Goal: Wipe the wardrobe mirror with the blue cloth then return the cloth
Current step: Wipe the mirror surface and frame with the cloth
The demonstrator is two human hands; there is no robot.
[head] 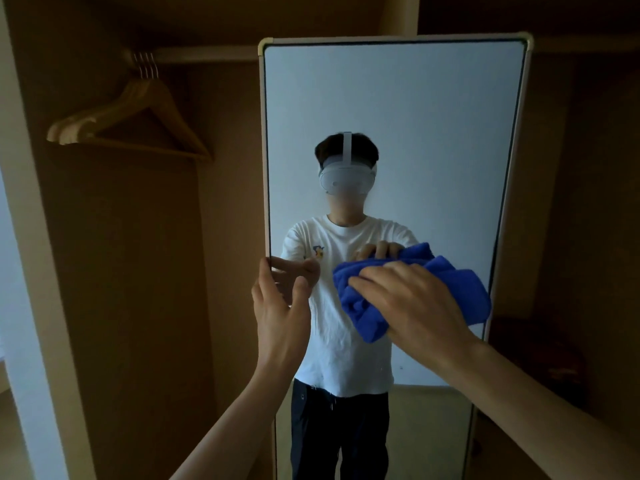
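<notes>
Brown wooden wardrobe walls [138,271] close in on both sides, dim, with a row of wooden coat hangers [138,116] on the rail at upper left. Between them stands the tall rectangular mirror in a pale frame [398,98], its long axis upright.

The bunched blue terry cloth [460,289] lies against the glass in the right half of the mirror, about mid-height and close to the right frame. The right hand [415,306] covers it from the front, fingers spread and curled over the wad, pressing it to the glass; part of the cloth sticks out above and to the right of the knuckles.

The left hand [280,306] is on the mirror's left edge at about the same height, well apart from the cloth. Its thumb lies over the glass side and its fingers go round the rim, so it grips the frame, probably to steady it.

Most of the glass lies above and to the left of the cloth, and more below it. Wiping looks under way, and the right hand is the one placed to carry the next stroke.
</notes>
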